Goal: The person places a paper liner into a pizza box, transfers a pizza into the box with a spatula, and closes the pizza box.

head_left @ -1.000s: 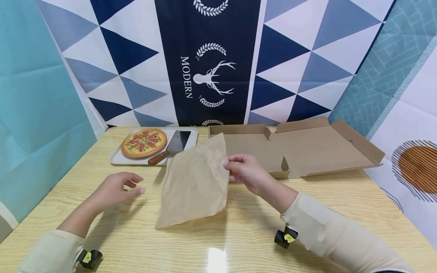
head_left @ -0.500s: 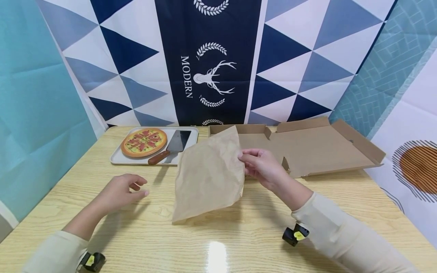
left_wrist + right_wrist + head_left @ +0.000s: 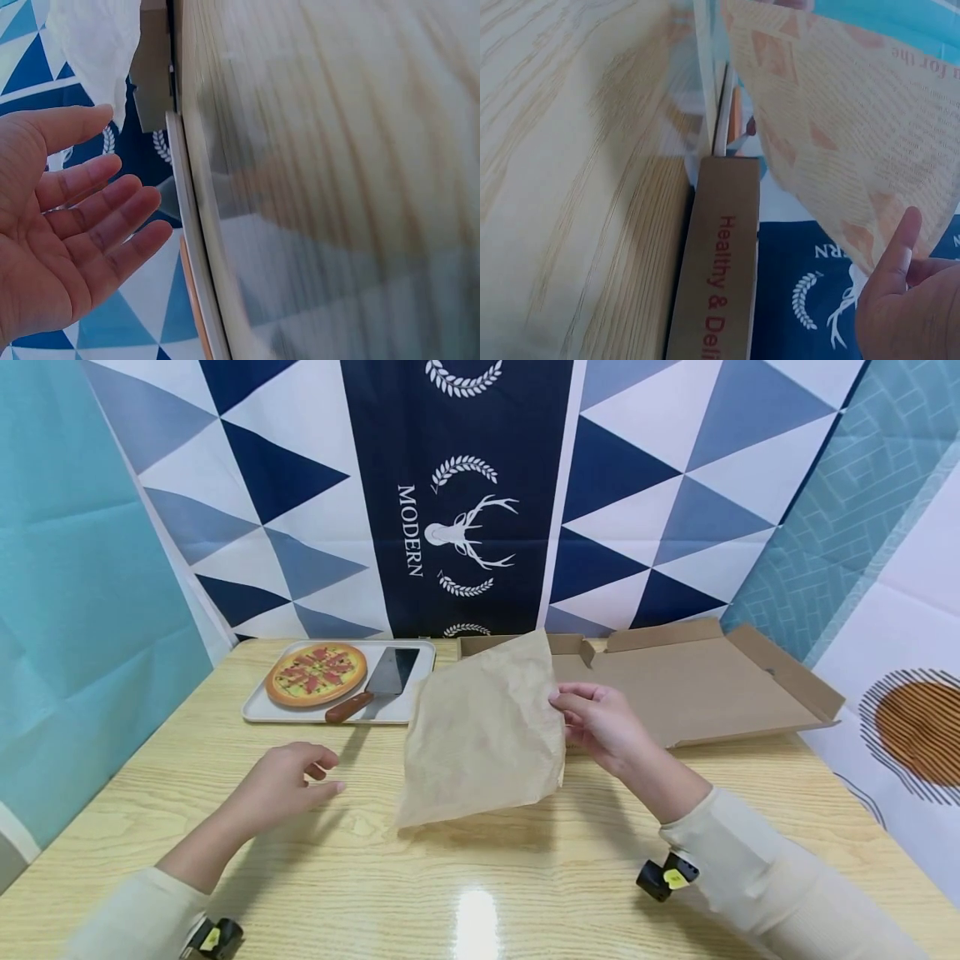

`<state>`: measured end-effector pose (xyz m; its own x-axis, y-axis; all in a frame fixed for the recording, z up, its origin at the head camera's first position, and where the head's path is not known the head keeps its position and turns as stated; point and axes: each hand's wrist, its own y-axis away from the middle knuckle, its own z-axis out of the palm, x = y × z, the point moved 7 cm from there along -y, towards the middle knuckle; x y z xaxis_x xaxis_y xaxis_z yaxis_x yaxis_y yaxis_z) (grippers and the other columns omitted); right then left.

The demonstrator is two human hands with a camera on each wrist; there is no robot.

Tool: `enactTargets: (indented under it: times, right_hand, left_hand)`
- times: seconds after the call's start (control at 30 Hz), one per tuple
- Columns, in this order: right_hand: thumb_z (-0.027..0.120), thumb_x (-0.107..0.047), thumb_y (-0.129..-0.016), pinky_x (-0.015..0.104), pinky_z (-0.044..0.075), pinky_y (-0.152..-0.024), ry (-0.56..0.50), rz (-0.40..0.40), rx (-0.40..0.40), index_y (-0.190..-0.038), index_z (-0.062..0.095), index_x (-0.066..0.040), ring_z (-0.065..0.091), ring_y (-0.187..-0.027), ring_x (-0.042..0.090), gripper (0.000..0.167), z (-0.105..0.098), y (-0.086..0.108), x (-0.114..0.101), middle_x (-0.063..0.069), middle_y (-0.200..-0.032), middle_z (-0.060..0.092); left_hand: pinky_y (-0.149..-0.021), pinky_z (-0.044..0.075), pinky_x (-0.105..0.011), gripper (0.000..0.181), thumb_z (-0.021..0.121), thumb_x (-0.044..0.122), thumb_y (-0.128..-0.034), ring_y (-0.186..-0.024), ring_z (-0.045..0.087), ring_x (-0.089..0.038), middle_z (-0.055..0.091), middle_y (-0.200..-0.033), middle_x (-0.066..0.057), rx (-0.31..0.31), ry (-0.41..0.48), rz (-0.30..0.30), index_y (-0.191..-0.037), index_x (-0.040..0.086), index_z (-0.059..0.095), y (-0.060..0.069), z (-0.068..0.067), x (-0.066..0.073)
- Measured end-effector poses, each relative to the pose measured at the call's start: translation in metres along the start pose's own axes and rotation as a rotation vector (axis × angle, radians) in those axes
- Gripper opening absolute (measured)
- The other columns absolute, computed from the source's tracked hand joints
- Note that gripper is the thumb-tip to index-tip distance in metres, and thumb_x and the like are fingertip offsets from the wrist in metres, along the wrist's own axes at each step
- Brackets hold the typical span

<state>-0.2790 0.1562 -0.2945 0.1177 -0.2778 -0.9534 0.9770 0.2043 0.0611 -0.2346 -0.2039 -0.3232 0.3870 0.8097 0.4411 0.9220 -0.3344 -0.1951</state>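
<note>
Pinched at its right edge by my right hand [image 3: 603, 727], a brown sheet of paper [image 3: 483, 735] hangs above the table in front of the pizza box. Its other face, seen in the right wrist view, carries reddish print and lettering [image 3: 840, 112]. My left hand [image 3: 288, 785] hovers over the table to the left of the paper, apart from it, fingers relaxed and holding nothing. In the left wrist view the palm of that hand [image 3: 67, 225] shows, with fingers loosely extended. The open cardboard pizza box [image 3: 720, 693] lies behind the right hand, its left part hidden by the paper.
At the back left, a pale tray [image 3: 258, 706] bears a pizza [image 3: 317, 674] and a spatula [image 3: 392, 672] with a brown handle, which overhangs the tray's front edge. The wooden table [image 3: 375, 910] ends at a patterned cloth wall [image 3: 480, 485].
The paper has travelled right and slightly away from me with my right hand, now covering more of the box. My left hand has drifted slightly right.
</note>
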Motion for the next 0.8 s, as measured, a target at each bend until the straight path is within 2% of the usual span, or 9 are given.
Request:
enactTargets:
  times: [0.37, 0.57, 0.8]
  right_hand:
    - [0.056, 0.003, -0.095, 0.018, 0.05, -0.054, -0.068, 0.004, 0.071, -0.082, 0.07, -0.009, 0.063, -0.062, 0.005, 0.023, -0.021, 0.003, -0.007, 0.001, -0.076, 0.068]
    - [0.057, 0.003, -0.095, 0.016, 0.047, -0.051, -0.09, 0.0, 0.096, -0.081, 0.072, -0.009, 0.061, -0.059, 0.004, 0.024, -0.031, 0.004, -0.011, -0.001, -0.073, 0.068]
    - [0.057, 0.004, -0.094, 0.019, 0.052, -0.054, -0.132, -0.009, 0.098, -0.082, 0.072, -0.007, 0.065, -0.064, 0.007, 0.023, -0.041, 0.005, -0.018, 0.002, -0.076, 0.069]
  left_hand:
    - [-0.07, 0.054, -0.036, 0.023, 0.076, 0.017, -0.0834, -0.081, 0.066, -0.018, 0.069, -0.094, -0.008, 0.02, -0.001, 0.072, -0.1, 0.002, 0.07, -0.008, 0.007, 0.019]
    - [-0.071, 0.053, -0.037, 0.023, 0.075, 0.017, -0.084, -0.082, 0.066, -0.018, 0.069, -0.096, -0.007, 0.015, 0.0, 0.062, -0.102, 0.003, 0.07, -0.013, 0.012, 0.025]
    - [-0.072, 0.054, -0.036, 0.022, 0.075, 0.015, -0.0843, -0.083, 0.065, -0.017, 0.068, -0.096, -0.007, 0.022, 0.005, 0.07, -0.103, 0.004, 0.07, -0.019, 0.016, 0.033]
